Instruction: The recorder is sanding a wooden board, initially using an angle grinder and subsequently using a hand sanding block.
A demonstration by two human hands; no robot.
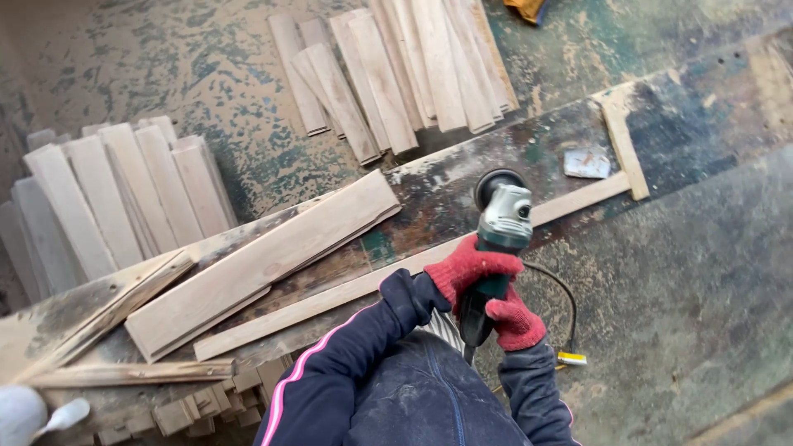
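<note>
Both hands wear red gloves and grip a grey and green angle grinder point(502, 216). My left hand point(475, 268) wraps the grinder's body just behind its head. My right hand point(516, 318) holds the dark rear handle lower down. The grinder's head rests over a long thin wooden strip point(330, 299) that lies along a worn, paint-stained bench point(446, 186). A wide pale plank point(264, 260) lies on the bench to the left of the grinder, on top of another board. The disc itself is hidden under the guard.
The grinder's black cable point(566, 301) loops right, with a yellow tag point(572, 358). Stacks of planks lie on the floor beyond the bench point(396, 66) and at left point(124, 194). Small wood blocks point(206, 405) sit at lower left beside a white rounded object point(21, 413). A grey scrap point(588, 163) lies on the bench.
</note>
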